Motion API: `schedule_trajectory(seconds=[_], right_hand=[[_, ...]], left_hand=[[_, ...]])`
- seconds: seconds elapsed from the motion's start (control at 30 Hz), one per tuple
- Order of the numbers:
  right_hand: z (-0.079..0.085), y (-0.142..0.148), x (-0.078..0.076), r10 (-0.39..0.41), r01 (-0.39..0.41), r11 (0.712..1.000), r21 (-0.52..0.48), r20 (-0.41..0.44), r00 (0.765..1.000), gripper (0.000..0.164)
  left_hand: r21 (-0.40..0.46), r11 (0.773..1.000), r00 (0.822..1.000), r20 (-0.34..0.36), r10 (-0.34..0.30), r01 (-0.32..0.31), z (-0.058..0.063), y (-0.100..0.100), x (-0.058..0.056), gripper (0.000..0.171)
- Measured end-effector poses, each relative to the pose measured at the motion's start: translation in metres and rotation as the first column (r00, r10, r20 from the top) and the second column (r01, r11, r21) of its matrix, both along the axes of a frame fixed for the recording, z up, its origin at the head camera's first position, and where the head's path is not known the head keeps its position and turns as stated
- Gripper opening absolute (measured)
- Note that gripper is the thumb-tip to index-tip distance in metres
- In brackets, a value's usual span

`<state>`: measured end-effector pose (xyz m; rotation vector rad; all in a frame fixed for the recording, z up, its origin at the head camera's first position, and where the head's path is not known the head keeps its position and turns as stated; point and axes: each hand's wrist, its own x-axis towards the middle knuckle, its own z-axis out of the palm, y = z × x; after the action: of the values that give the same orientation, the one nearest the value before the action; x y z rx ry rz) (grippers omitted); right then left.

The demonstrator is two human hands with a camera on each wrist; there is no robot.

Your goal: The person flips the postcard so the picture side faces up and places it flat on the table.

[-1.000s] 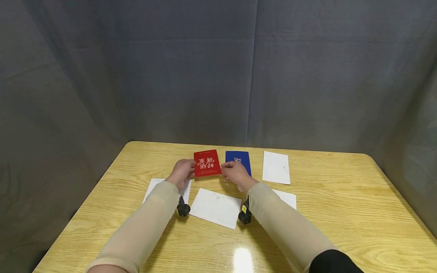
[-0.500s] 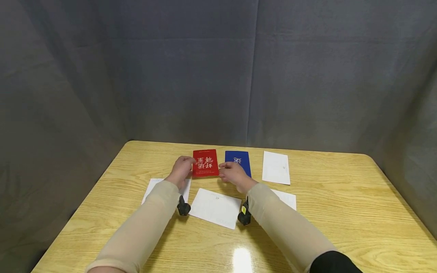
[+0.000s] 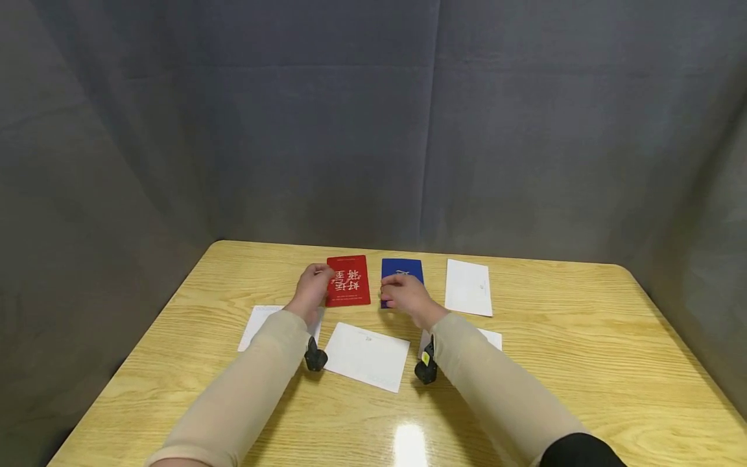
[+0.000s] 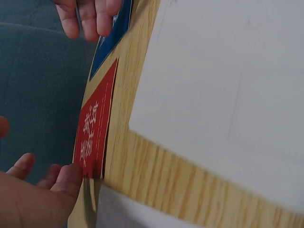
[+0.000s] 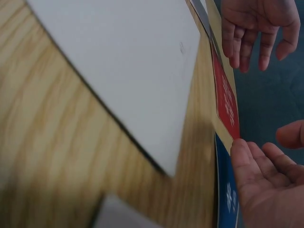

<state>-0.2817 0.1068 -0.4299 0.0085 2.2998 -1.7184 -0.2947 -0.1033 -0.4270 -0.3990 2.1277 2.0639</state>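
Note:
A red card with pale Chinese characters lies on the table at the back, beside a blue card with similar lettering. My left hand is at the red card's left edge, overlapping it in the head view. In the left wrist view its fingers are loosely extended, fingertips right by the card's corner. Over the blue card is my right hand, covering part of it in the head view. The right wrist view shows that hand's fingers extended and relaxed, with nothing between them and the thumb.
White cards lie around the hands: one at centre front, one at back right, one partly under the left forearm and another partly hidden by the right forearm. A grey curtain hangs behind the wooden table.
The red card has shifted slightly left and straightened. My right hand has come away from its right edge and moved right over the blue card. The left hand stays near the red card.

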Motion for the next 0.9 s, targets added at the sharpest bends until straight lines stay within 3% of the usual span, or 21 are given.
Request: schedule_trajectory(seconds=[0.37, 0.67, 0.9], right_hand=[[0.015, 0.037, -0.004, -0.066, 0.066, 0.998, 0.023, 0.014, 0.998, 0.041], [0.018, 0.065, -0.007, -0.125, 0.125, 0.99, 0.059, 0.003, 0.992, 0.041], [0.022, 0.082, -0.004, -0.123, 0.122, 0.99, 0.07, 0.009, 0.992, 0.044]], left_hand=[[0.016, 0.998, 0.997, -0.049, -0.057, 0.058, 0.009, 0.025, 0.003, 0.055], [-0.001, 0.994, 0.993, -0.047, -0.11, 0.11, 0.011, 0.045, 0.001, 0.052], [-0.018, 0.99, 0.99, -0.028, -0.138, 0.138, 0.012, 0.058, 0.0, 0.057]])
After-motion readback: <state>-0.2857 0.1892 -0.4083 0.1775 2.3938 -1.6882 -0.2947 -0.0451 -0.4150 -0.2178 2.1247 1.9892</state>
